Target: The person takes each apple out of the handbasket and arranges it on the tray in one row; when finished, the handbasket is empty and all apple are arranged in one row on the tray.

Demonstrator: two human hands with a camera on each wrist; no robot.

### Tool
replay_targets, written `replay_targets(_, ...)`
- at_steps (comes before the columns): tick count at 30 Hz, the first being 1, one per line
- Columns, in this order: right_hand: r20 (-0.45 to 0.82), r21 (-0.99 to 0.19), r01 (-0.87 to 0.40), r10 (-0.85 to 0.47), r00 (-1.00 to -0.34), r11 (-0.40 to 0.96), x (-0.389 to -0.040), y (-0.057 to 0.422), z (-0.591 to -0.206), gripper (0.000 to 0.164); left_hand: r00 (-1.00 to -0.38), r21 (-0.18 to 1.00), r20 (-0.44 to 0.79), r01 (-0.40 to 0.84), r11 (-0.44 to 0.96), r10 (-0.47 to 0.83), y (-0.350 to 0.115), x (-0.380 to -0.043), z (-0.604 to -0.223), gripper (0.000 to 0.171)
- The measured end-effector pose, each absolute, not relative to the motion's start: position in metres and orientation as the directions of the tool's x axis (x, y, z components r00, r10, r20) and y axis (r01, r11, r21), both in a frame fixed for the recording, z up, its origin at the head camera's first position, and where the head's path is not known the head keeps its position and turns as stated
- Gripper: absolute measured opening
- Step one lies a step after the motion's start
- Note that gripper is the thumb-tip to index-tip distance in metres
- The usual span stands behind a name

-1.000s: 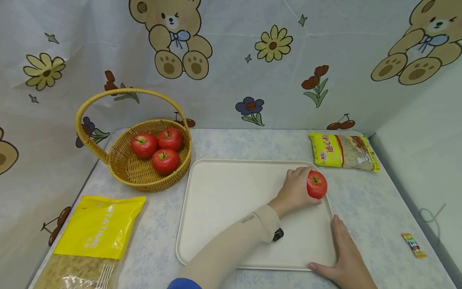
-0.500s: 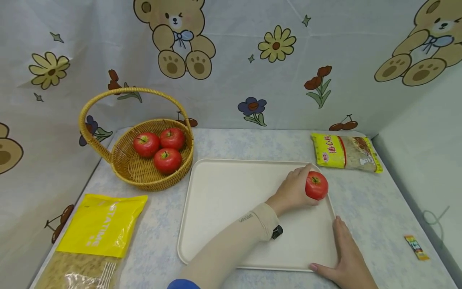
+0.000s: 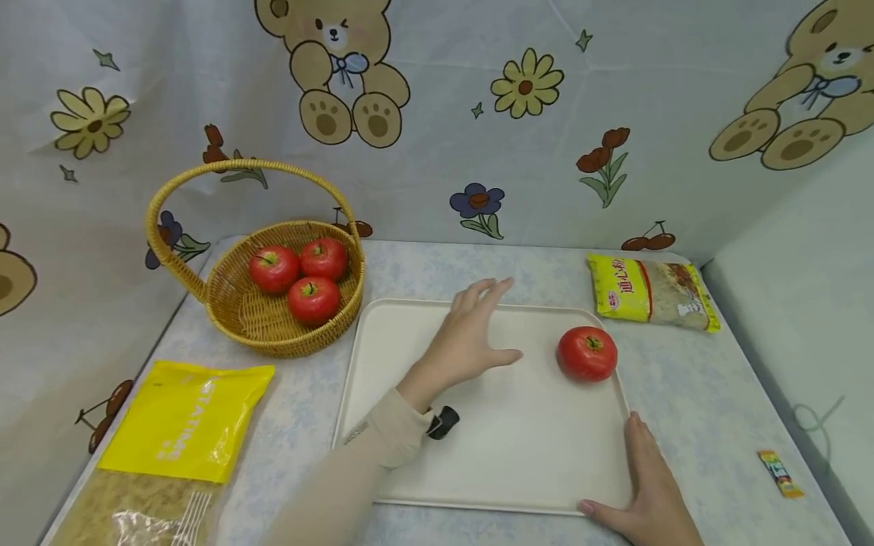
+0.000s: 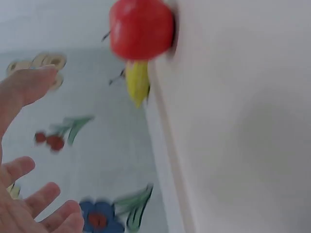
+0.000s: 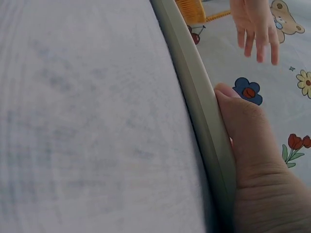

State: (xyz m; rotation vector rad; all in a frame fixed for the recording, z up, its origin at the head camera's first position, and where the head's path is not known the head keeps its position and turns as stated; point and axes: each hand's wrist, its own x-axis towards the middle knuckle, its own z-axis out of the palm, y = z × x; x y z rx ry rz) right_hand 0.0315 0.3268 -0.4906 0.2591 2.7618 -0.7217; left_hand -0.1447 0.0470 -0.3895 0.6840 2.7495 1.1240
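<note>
One red apple (image 3: 587,354) rests near the right edge of the white tray (image 3: 519,462), and it shows again as the red apple (image 4: 142,29) at the top of the left wrist view. My left hand (image 3: 460,341) hovers over the tray left of that apple, fingers and thumb spread, holding nothing. At the tray's near right corner is my right hand (image 3: 645,485), its thumb against the front edge and its fingers lying along the right side. In the right wrist view the thumb (image 5: 250,126) presses against the tray's rim (image 5: 199,92).
A wicker basket (image 3: 283,345) with a tall handle and several apples (image 3: 314,301) stands at the back left. A yellow pasta bag (image 3: 177,425) lies front left, another yellow bag (image 3: 652,292) back right. A small snack packet (image 3: 780,474) lies at the right.
My left hand has let go of the apple and drawn back to the left with its fingers spread. The apple now sits on the tray. My right hand stays at the corner.
</note>
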Motion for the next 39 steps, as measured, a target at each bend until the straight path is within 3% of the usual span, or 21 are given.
replay_targets(7, -0.303, -0.444, 0.234, 0.101, -0.948, 0.865, 0.034, 0.326, -0.490, 0.152, -0.972, 0.733, 0.183, 0.234, 0.639, 0.145, -0.061, -0.137, -0.378, 0.091)
replay_targets(12, -0.319, -0.433, 0.236, 0.098, -0.943, 0.870, 0.033, 0.326, -0.488, 0.150, -0.975, 0.738, 0.202, 0.092, 0.668, -0.089, -0.121, -0.145, -0.381, 0.084)
replay_targets(16, -0.324, -0.425, 0.236, 0.096, -0.941, 0.874, 0.033, 0.326, -0.489, 0.150, -0.964, 0.744, 0.137, -0.052, 0.667, -0.227, -0.149, -0.154, -0.392, 0.082)
replay_targets(28, -0.293, -0.437, 0.205, 0.077, -0.953, 0.876, 0.032, 0.327, -0.491, 0.151, -0.967, 0.615, -0.093, -0.244, 0.749, -0.239, -0.170, -0.172, -0.401, 0.094)
replay_targets(39, -0.279, -0.421, 0.198, 0.082, -0.957, 0.885, 0.033, 0.327, -0.493, 0.152, -0.974, 0.576, -0.164, -0.225, 0.786, -0.159, -0.176, -0.184, -0.404, 0.092)
